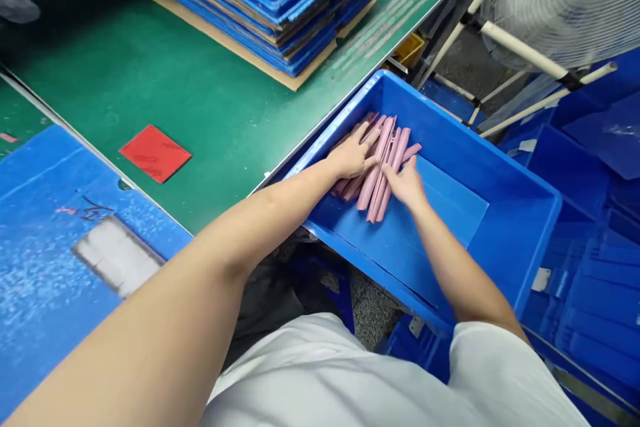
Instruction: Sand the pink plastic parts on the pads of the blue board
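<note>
Several long pink pieces lie side by side in a loose pile at the left end of a blue bin. My left hand rests on the pile from the left, its fingers spread over the pieces. On the pile's right side, my right hand touches the pieces with thumb and fingers around their edge; its fingertips are partly hidden. A flat blue sheet lines the bin's bottom under the pieces.
A green table adjoins the bin, bearing a red card and a tall stack of blue sheets. A blue board lies at left. A fan and pipe frame stand beyond the bin.
</note>
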The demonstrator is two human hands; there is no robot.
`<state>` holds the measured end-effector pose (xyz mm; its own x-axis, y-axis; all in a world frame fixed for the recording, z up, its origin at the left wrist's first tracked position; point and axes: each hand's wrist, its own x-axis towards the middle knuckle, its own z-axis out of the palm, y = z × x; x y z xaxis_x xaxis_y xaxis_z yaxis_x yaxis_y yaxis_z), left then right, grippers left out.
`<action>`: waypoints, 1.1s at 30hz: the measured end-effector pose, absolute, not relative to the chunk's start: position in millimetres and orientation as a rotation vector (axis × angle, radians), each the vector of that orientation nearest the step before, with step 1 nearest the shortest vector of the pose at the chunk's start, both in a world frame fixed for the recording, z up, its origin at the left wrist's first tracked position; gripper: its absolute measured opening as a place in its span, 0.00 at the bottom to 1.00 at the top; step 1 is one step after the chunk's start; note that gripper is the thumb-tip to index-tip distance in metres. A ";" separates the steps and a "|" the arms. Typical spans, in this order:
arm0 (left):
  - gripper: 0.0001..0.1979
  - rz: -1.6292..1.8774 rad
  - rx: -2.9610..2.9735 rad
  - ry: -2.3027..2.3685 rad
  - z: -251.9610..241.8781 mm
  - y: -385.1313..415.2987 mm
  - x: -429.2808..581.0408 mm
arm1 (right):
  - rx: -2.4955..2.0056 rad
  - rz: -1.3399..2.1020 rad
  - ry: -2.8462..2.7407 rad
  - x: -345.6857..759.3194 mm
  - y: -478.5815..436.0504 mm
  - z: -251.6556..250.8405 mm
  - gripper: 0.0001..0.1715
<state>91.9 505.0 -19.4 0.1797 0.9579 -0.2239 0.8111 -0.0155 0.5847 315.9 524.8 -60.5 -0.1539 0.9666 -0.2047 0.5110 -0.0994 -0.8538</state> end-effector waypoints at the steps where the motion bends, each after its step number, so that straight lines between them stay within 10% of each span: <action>1: 0.47 0.245 1.958 1.613 -23.7 504.1 94.3 | -1.667 0.999 -1.841 323.0 530.6 -62.3 0.62; 9: 0.45 -0.012 2.218 1.465 -37.7 502.8 104.2 | -1.531 0.360 -2.369 355.6 533.3 -101.6 0.41; 33: 0.44 -0.095 2.109 1.456 -40.5 511.8 100.3 | -1.452 0.214 -2.630 328.9 548.4 -103.9 0.49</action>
<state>100.3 511.8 -40.5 0.4047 0.8382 -0.3656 0.8785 -0.2452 0.4101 328.9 548.4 -103.9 -0.5288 0.8475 0.0450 0.8291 0.5272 -0.1860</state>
